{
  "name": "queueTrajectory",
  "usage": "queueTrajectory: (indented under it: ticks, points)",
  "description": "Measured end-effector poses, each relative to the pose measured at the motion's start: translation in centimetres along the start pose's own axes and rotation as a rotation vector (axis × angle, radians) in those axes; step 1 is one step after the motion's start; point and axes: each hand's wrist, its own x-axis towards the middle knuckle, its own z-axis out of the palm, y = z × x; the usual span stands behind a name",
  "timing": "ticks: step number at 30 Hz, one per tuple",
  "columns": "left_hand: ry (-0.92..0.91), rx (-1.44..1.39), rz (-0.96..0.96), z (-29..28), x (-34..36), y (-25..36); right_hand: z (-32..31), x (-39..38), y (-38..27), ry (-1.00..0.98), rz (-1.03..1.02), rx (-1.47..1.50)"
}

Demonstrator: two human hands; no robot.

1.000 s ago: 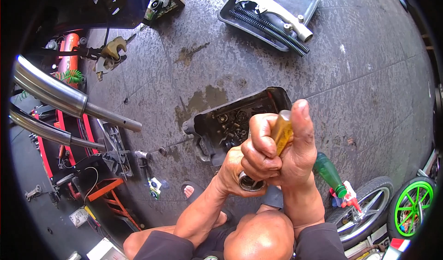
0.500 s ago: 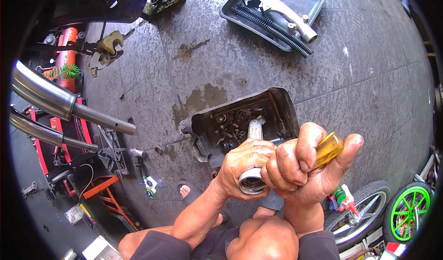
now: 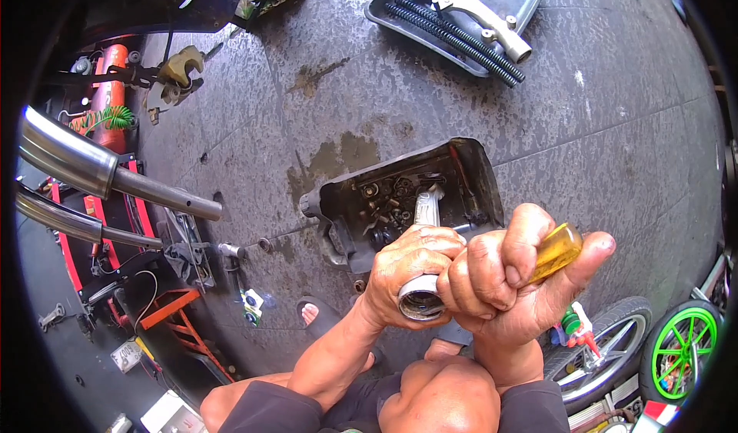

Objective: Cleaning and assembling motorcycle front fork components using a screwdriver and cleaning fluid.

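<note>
My left hand is closed around a silver metal tube; its open, ringed end faces up at me, and its far part lies over a cut-open black plastic container holding small metal parts. Just right of it, my right hand grips a translucent yellow tool handle, slanted up to the right, its fingers against the tube's end. The tool's shaft is hidden by my hand.
A black tray holds a silver fork leg and long springs. Chrome fork tubes project at left near red stands. A green-rimmed wheel, another wheel and a green bottle lie lower right.
My right hand has moved right from over the container, and the yellow handle has tilted from near upright to slanting rightward. More of the silver tube now shows beyond my left hand.
</note>
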Motion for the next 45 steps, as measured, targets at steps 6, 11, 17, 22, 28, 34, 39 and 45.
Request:
queueTrajectory:
  ticks: [6,11,17,22,28,34,39,45]
  points:
    - [0.131,-0.008,0.014,1.0,-0.5,-0.1,-0.1,-1.2,0.1,0.118,-0.029,-0.033]
    - [0.130,0.019,0.034,1.5,0.0,-0.2,-0.5,-1.1,-0.4,0.016,-0.056,-0.161]
    - [0.181,0.015,0.016,1.2,-0.2,-0.1,-0.1,-1.3,0.2,0.080,-0.058,-0.084]
    - [0.170,0.020,0.053,1.6,-0.3,-0.7,-0.4,-1.8,-0.2,0.115,-0.137,-0.150]
    - [0.192,0.038,0.071,1.8,-0.1,-0.6,-0.3,-2.3,-0.4,0.173,-0.137,-0.077]
    - [0.239,0.051,0.055,2.0,0.1,-0.3,-0.3,-2.5,-0.2,0.133,-0.179,-0.078]
    - [0.275,0.045,0.057,2.3,0.1,-0.4,-0.3,-2.6,0.1,0.166,-0.217,-0.055]
    - [0.265,0.077,0.071,2.8,0.3,0.0,0.0,-1.4,-0.6,0.311,-0.122,0.023]
